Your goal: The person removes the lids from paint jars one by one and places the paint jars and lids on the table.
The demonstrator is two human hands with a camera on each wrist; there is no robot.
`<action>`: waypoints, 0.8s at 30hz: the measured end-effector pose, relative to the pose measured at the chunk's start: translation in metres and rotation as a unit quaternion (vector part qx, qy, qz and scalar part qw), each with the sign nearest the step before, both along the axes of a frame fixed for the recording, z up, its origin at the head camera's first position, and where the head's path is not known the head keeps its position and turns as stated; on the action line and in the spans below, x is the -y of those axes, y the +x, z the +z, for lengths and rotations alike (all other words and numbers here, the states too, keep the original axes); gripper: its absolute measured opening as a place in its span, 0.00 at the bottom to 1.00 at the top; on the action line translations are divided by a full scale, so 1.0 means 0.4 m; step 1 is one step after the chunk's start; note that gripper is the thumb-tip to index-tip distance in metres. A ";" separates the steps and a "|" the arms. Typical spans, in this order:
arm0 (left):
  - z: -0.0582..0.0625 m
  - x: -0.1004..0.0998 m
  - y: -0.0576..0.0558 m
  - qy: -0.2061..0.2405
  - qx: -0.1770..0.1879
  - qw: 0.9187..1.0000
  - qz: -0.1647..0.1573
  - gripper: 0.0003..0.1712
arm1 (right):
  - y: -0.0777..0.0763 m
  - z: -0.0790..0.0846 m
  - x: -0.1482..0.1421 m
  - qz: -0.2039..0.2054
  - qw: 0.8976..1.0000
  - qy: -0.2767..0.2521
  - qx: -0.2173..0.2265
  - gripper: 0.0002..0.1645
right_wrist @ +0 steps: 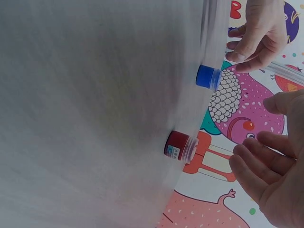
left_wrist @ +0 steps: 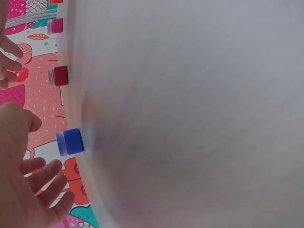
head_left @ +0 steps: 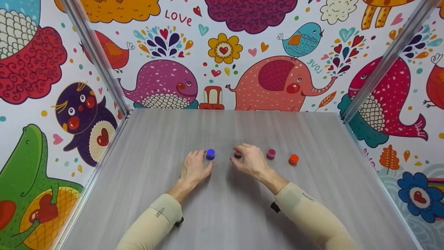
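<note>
A small blue jar point(head_left: 210, 154) with a clear upper part stands on the grey table point(head_left: 215, 215). My left hand point(head_left: 196, 166) is just left of it, fingers and thumb spread around its near side. In the left wrist view those relaxed fingers point(left_wrist: 50, 175) are apart from the blue jar point(left_wrist: 71, 141). My right hand point(head_left: 251, 159) is over a dark red jar point(head_left: 238, 153), partly hiding it in the head view. From the right wrist, the dark red jar point(right_wrist: 179, 146) shows a small label, and the right fingers point(right_wrist: 256, 166) are loosely extended, with a gap to the jar.
Right of my right hand stand a magenta jar point(head_left: 271, 153) and, farther right, an orange jar point(head_left: 293, 159). Walls with printed cartoon animals point(head_left: 166, 83) enclose the table's back and sides. Metal posts point(head_left: 99, 62) rise at the back corners.
</note>
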State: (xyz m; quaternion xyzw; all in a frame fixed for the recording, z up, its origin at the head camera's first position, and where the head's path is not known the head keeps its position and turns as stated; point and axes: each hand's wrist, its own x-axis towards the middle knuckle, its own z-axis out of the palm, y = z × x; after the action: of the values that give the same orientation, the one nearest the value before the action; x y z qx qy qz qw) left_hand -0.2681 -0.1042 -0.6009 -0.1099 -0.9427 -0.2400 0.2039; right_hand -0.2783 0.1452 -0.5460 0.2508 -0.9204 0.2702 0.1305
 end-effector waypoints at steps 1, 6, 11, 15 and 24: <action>-0.001 0.001 0.000 0.003 0.004 1.000 0.002 0.24 | -0.001 0.000 0.002 0.000 1.000 -0.002 0.003 0.21; -0.003 0.006 -0.001 0.020 0.033 0.999 0.008 0.27 | -0.002 -0.001 0.014 0.001 1.000 -0.011 0.012 0.21; -0.001 0.008 -0.002 0.017 0.061 0.998 0.020 0.28 | -0.002 -0.004 0.025 -0.009 1.000 -0.005 0.028 0.22; -0.003 0.010 -0.007 0.017 0.074 0.997 0.028 0.29 | -0.006 -0.004 0.037 -0.011 1.000 0.002 0.029 0.22; -0.017 0.014 -0.012 0.024 0.083 0.996 0.034 0.28 | -0.014 -0.006 0.066 -0.007 0.999 0.021 0.027 0.23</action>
State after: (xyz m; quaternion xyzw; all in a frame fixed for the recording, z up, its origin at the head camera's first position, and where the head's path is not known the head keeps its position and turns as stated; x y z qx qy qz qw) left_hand -0.2731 -0.1097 -0.6076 -0.0523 -0.9535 -0.2642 0.1355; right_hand -0.2840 0.1189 -0.5484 0.2400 -0.9308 0.2563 0.1018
